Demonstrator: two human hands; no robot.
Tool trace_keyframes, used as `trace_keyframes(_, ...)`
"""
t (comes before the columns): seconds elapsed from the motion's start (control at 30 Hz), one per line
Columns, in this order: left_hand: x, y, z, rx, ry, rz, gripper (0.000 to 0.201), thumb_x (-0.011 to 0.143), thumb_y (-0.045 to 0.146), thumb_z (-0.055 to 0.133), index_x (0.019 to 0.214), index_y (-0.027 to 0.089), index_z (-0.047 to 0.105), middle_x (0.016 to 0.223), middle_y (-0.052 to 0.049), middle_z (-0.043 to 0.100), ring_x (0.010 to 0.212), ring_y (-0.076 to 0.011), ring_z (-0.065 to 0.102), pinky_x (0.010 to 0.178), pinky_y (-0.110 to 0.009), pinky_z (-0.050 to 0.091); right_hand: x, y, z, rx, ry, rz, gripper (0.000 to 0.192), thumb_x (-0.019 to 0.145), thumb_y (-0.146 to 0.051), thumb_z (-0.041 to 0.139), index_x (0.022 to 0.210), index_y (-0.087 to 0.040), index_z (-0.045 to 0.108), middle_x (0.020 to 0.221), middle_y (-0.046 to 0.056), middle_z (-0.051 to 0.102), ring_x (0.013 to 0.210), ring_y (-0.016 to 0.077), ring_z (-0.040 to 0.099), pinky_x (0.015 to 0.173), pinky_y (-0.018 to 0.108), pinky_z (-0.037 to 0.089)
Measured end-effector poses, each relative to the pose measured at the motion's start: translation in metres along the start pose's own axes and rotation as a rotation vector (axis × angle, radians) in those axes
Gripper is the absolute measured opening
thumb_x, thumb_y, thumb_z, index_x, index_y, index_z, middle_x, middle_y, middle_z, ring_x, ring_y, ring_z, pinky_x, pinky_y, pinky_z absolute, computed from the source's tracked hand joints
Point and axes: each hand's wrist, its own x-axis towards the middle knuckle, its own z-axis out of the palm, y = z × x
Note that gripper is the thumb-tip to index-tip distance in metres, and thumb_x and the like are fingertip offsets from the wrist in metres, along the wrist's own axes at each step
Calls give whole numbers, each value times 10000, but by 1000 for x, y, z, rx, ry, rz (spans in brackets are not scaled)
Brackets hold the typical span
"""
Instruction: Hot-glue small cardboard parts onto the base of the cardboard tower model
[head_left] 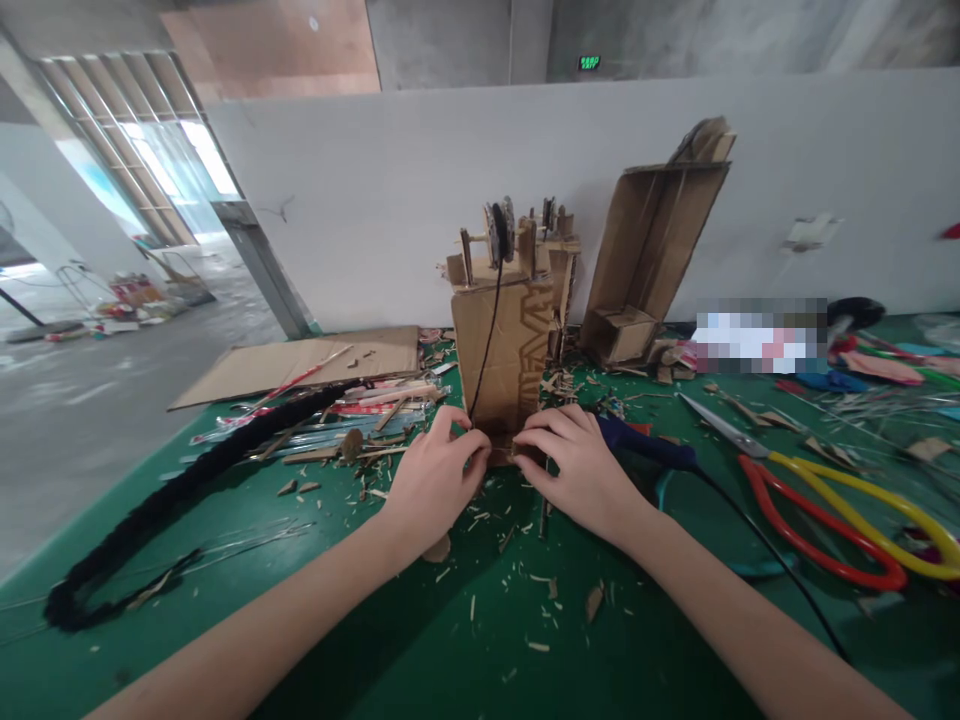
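A tall cardboard model [504, 345] stands upright on the green table [525, 660], with wheels and pegs on its top and a thin black string [489, 340] running down its front. My left hand [435, 480] pinches the lower end of that string at the model's base. My right hand [577, 465] grips a small cardboard piece [504, 455] at the base, fingertips almost touching the left hand.
A thick black braided rope [172, 500] curves over the left side. Flat cardboard sheet [300, 362] and sticks lie behind it. An open cardboard box [649, 255] leans on the white wall. A blue-handled tool [649, 447] with black cable and red-yellow scissors [810, 500] lie right. Scraps everywhere.
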Motion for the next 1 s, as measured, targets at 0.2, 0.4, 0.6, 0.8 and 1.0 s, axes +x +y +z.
trace_keyframes(0.2, -1, 0, 0, -6, 3, -2, 179, 872, 221, 426, 875, 205, 605, 1019, -57, 423, 724, -135, 515, 665, -316, 479, 1, -2, 0, -52, -31, 3, 117, 819, -207, 534, 879, -189, 634, 945, 49, 620, 939, 224, 467, 806, 380, 364)
trace_keyframes(0.4, 0, 0, 1, 13, 19, 5, 176, 867, 233, 434, 861, 206, 608, 1011, -51, 430, 699, -126, 512, 650, -299, 479, -1, -2, -1, -46, -38, -6, 118, 827, -207, 525, 875, -193, 632, 953, 48, 618, 937, 222, 467, 802, 378, 362)
trace_keyframes(0.6, 1, -1, 2, 38, 15, 0, 158, 862, 232, 447, 855, 214, 604, 1008, -44, 432, 701, -119, 511, 646, -278, 467, -1, -2, -2, -16, -23, 8, 108, 820, -214, 544, 884, -193, 629, 954, 43, 620, 934, 214, 472, 812, 372, 364)
trace_keyframes(0.8, 0, -1, 2, 13, 13, 4, 138, 847, 205, 470, 855, 216, 607, 1002, -40, 427, 710, -123, 518, 641, -278, 465, 0, -3, -1, -31, -28, 15, 116, 822, -216, 539, 887, -187, 629, 956, 39, 618, 945, 210, 472, 819, 370, 362)
trace_keyframes(1.0, 0, -3, 3, 3, 13, 7, 144, 846, 196, 460, 860, 211, 603, 1009, -45, 423, 705, -122, 514, 650, -285, 463, 0, -3, 1, -31, -27, 26, 119, 824, -213, 530, 888, -184, 627, 944, 42, 619, 927, 208, 475, 805, 365, 362)
